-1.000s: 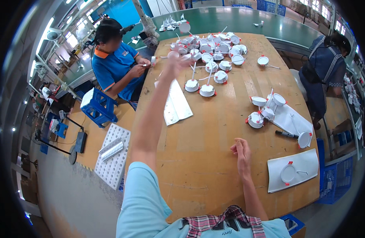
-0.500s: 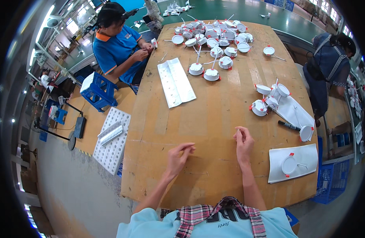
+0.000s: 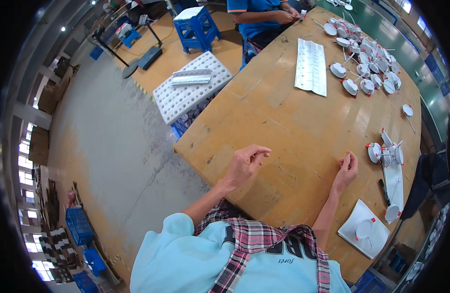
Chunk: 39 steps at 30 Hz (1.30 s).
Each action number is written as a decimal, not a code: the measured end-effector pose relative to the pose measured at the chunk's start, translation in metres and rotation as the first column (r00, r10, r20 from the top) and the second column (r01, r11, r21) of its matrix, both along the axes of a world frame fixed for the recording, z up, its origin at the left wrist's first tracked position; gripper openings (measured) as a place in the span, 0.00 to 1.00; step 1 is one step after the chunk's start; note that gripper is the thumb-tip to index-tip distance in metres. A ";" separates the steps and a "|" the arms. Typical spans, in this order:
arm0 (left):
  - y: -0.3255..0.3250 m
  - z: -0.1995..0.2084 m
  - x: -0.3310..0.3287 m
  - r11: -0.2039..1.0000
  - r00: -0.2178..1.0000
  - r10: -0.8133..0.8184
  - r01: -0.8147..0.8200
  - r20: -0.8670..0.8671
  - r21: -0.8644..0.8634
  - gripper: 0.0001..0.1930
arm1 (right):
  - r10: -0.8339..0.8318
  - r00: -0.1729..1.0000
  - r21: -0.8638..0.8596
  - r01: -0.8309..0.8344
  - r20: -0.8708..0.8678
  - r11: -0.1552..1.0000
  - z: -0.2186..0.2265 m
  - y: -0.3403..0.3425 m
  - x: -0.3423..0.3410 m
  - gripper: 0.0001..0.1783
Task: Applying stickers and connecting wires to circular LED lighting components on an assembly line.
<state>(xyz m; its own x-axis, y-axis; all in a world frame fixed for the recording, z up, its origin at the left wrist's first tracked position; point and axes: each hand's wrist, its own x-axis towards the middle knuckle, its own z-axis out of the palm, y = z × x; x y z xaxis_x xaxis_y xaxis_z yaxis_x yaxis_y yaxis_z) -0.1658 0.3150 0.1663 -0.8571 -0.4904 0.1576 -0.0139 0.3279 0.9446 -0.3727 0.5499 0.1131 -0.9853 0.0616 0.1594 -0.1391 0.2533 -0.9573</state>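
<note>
My left hand [image 3: 247, 163] hovers over the near left part of the cardboard-covered table [image 3: 264, 122], fingers loosely bent and slightly apart, with nothing seen in it. To the right, my right hand [image 3: 347, 172] is raised with thumb and fingers together, and no object shows in it. Nearest to the right hand, a small group of round white downlights [image 3: 374, 152] with red clips stands on the table. Another downlight [image 3: 364, 228] lies on a white sheet [image 3: 349, 229] at the near right. Beside it are a black marker [image 3: 384, 192] and a single downlight [image 3: 392, 213] on a white strip.
A large heap of downlights [image 3: 364, 63] covers the far right, beside a creased white sheet [image 3: 310, 68]. A co-worker in blue [image 3: 259, 22] sits at the far left edge. Left of the table are a perforated white foam tray [image 3: 173, 105] and a blue stool [image 3: 195, 27].
My view has swung left, so the table appears shifted right and turned, and more floor shows. Both hands stay raised over the table in much the same pose.
</note>
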 end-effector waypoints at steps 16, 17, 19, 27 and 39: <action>-0.020 0.015 0.104 0.916 0.903 0.400 -0.401 -0.158 0.028 0.07 | 0.074 0.994 0.120 -0.065 -0.075 0.991 -0.018 0.002 -0.010 0.13; -0.022 0.015 0.107 0.898 0.884 0.439 -0.438 -0.163 0.043 0.07 | 0.012 0.998 0.130 -0.004 -0.062 0.991 -0.015 0.011 -0.005 0.12; -0.029 0.008 0.115 0.820 0.804 0.572 -0.556 -0.159 0.136 0.07 | -0.004 0.998 0.147 0.014 -0.070 0.989 -0.003 0.001 0.004 0.12; -0.050 -0.011 0.138 0.758 0.744 0.646 -0.599 -0.170 0.259 0.08 | 0.083 0.984 0.086 -0.070 -0.159 0.994 0.023 -0.040 0.059 0.08; -0.007 0.014 0.055 0.951 0.944 0.188 -0.106 -0.272 0.289 0.09 | -0.280 0.854 0.663 0.518 -0.439 0.540 0.078 0.156 0.125 0.33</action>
<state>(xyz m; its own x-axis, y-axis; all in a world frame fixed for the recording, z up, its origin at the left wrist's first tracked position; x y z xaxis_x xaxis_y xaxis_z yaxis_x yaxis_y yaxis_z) -0.1110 0.3078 0.1802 -0.7071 -0.6665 0.2361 0.2482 0.0788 0.9655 -0.2481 0.7058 0.1909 -0.8014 0.1822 0.5697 -0.0370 0.9356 -0.3512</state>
